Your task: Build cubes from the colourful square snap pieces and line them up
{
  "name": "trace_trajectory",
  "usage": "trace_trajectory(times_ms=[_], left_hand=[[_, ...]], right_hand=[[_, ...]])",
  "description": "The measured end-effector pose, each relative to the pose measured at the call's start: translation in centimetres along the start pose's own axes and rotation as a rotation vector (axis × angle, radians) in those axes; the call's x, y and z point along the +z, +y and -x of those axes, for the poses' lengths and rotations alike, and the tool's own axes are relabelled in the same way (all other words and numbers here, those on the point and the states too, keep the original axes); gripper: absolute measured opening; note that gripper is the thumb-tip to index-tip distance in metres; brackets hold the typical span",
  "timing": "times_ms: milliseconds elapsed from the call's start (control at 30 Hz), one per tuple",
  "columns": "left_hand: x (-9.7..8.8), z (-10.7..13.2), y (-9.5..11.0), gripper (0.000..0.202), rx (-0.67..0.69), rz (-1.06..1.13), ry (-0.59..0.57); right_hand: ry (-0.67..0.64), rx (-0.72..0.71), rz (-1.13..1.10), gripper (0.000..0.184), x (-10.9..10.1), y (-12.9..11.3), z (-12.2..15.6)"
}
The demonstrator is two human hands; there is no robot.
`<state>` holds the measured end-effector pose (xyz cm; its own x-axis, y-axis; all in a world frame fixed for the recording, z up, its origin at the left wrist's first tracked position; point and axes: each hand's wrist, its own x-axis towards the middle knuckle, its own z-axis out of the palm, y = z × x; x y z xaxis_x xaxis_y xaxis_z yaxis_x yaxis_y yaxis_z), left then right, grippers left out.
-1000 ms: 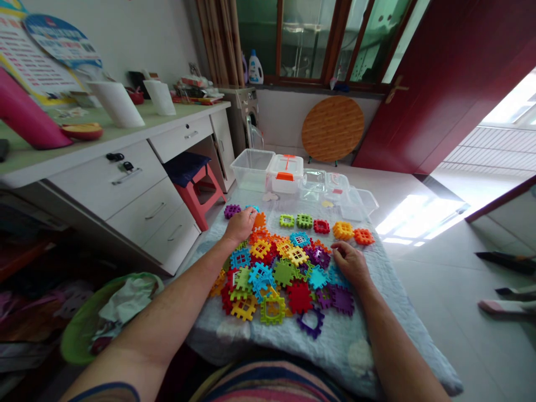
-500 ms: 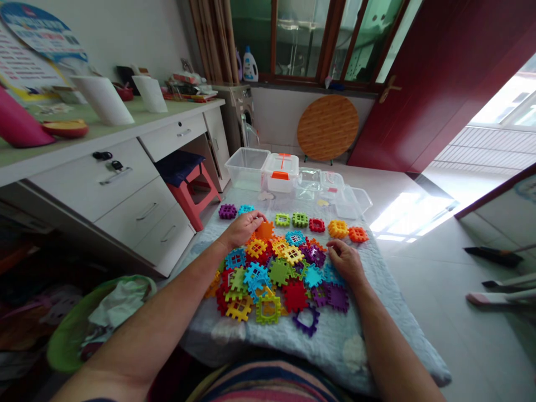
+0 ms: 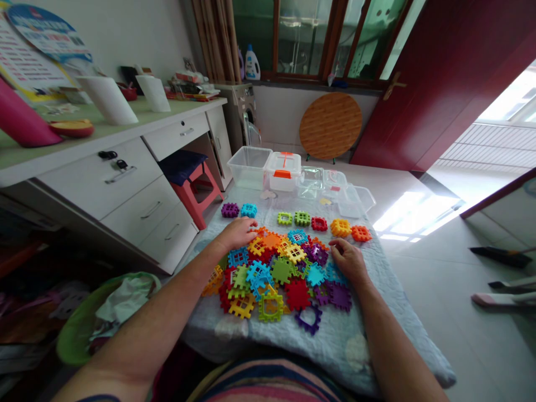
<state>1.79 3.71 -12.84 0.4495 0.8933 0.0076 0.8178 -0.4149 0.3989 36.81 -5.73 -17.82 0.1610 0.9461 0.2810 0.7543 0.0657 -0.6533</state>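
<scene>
Pale blue cloth (image 3: 389, 312) is lying under everything, and that orange piece (image 3: 273, 240) is now resting on the pile (image 3: 282, 271), just right of the left hand (image 3: 239, 232), not rising at its fingers anymore. So it's sitting loose again. Left's looking empty, fingers loosely bending; right hand (image 3: 348, 260) is half-curling beside the pile, can't tell if it's holding anything.

The pile of toothed plastic pieces (image 3: 283, 271) mixes plain red, orange, yellow, lime green, sky blue and purple, on a pale blue tablecloth (image 3: 335, 335) with whitish motifs, too blurred to name surely. Beyond the pile, single-coloured stacks run purple (image 3: 230, 210), sky blue (image 3: 248, 210), lime (image 3: 284, 218), deeper green (image 3: 302, 218), red (image 3: 319, 224), amber (image 3: 340, 227) and orange-red (image 3: 360, 233), with a clear box (image 3: 285, 162) trimmed in bright orange farther behind it. Left of the pile is a coral-pink stool (image 3: 203, 206) with a navy seat (image 3: 182, 166); nearer than the pile, a garment (image 3: 268, 382) is striped navy, pink and tan.
</scene>
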Motion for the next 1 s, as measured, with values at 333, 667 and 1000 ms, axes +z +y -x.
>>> trace_trajectory(times_ms=[333, 667, 1000], left_hand=[[0.4, -1.5, 0.9, 0.018, -0.005, -0.005, -0.069], [1.4, -2.5, 0.7, 0.016, -0.123, 0.153, -0.003], [-0.8, 1.3, 3.5, 0.009, 0.090, 0.247, 0.249]], right_hand=[[-0.013, 0.005, -0.005, 0.030, -0.1, -0.2, 0.0], [-0.009, 0.007, -0.012, 0.029, -0.2, -0.4, -0.1], [-0.015, 0.004, -0.001, 0.029, -0.1, -0.2, -0.1]])
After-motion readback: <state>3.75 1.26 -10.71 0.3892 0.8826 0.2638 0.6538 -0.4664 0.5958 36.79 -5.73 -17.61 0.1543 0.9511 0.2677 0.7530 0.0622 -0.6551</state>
